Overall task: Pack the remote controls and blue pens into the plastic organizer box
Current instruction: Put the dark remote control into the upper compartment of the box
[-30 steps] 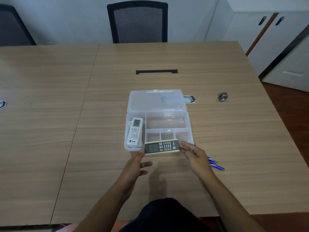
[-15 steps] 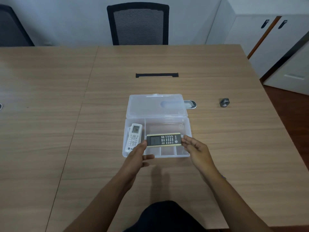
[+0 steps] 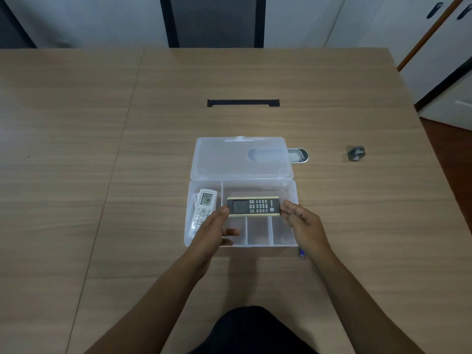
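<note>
Head view: the wooden table (image 3: 332,226) bears the clear plastic organizer box (image 3: 291,190), lid open. A white remote (image 3: 204,209) lies in its left compartment. Left hand (image 3: 213,232) and right hand (image 3: 302,223) pinch the dark remote (image 3: 252,206) by its ends over the large compartment. One blue pen tip (image 3: 301,252) shows near the box; a small grey object (image 3: 355,153) sits well apart.

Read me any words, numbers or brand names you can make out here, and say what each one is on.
"18", roughly: digits on the white remote's display, too blurred to be sure.
Logo and brand word beside the keypad of the dark remote, held at its ends by the left hand and right hand: too small to read.
Button labels on both remotes: unreadable.
</note>
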